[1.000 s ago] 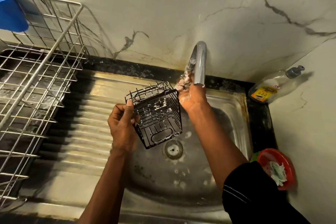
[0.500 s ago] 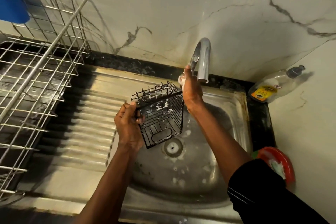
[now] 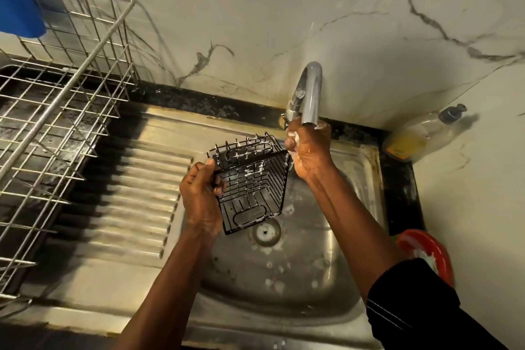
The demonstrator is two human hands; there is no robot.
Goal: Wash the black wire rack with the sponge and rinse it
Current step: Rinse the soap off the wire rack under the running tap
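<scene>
The black wire rack [image 3: 252, 179], a small square basket flecked with white foam, hangs tilted over the steel sink [image 3: 284, 278], just above the drain. My left hand [image 3: 200, 196] grips its left rim, thumb on top. My right hand [image 3: 311, 150], soapy, is raised right under the spout of the chrome tap [image 3: 312, 88], beside the rack's right top corner, its curled fingers at the tap lever [image 3: 292, 111]. No water stream shows. No sponge is in either hand.
A red bowl [image 3: 426, 250] with something pale in it sits at the sink's right edge, partly behind my sleeve. A soap bottle [image 3: 417, 136] leans in the corner. Left of the ribbed drainboard [image 3: 127, 193] stands a steel dish rack [image 3: 56, 111] holding a blue cup [image 3: 17, 6].
My left hand shifted the rack slightly right and turned it more upright. My right hand stayed at the tap, sliding a little further under the spout.
</scene>
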